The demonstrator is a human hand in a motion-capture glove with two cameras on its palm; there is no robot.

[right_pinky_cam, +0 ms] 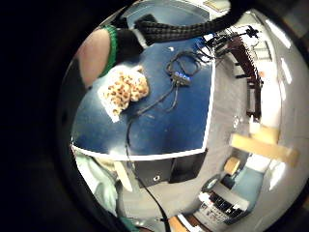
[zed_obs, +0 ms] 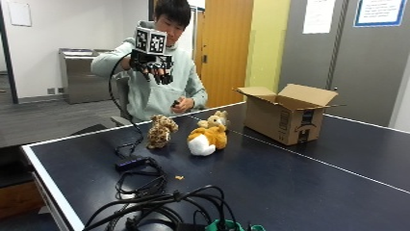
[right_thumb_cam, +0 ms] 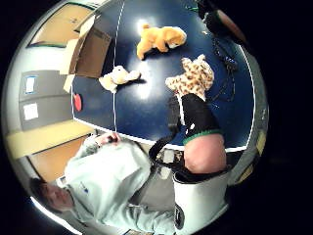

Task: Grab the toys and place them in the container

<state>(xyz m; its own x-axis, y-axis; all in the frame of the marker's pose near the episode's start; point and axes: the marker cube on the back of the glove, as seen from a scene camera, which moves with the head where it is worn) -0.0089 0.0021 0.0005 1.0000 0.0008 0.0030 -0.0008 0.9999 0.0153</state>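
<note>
bench [zed_obs: 307, 187]: big dark blue top with a white centre line, and everything you need sits on the half nearest you. Nothing is in the container yet, so you're right at the start, on the reach for the first toy.

cardboard box [zed_obs: 285, 118]: that's your container. It stands upright on the bench with its flaps open, off to one side of the toys and near them, not touching. I'd bring each toy in over the flaps and drop it straight down so you don't snag one on the way.

hand [zed_obs: 154, 67]: your gloved right hand is up in the air in front of your chest, well above the bench, holding nothing. The fingers hang loosely downward, relaxed rather than closed. Bring it down over the toy first, then close.

orange toy [zed_obs: 206, 139]: the chunkiest of the three, lying with its white belly showing, just beside the tan one. Looks soft, so I'd guess a grab round the middle works fine.

spotted toy [zed_obs: 160, 131]: sits upright by the bench edge on your side, closest under your hand by the look of the palm views. Probably the easiest first pick. Grab it round the body.

tan toy [zed_obs: 220, 119]: smallest, tucked behind the orange one towards the box. Leave it till the orange one's gone, otherwise you'll likely knock both.

cables [zed_obs: 144, 185]: a loose tangle lies near the spotted toy. Keep your sleeve out of it.
</note>
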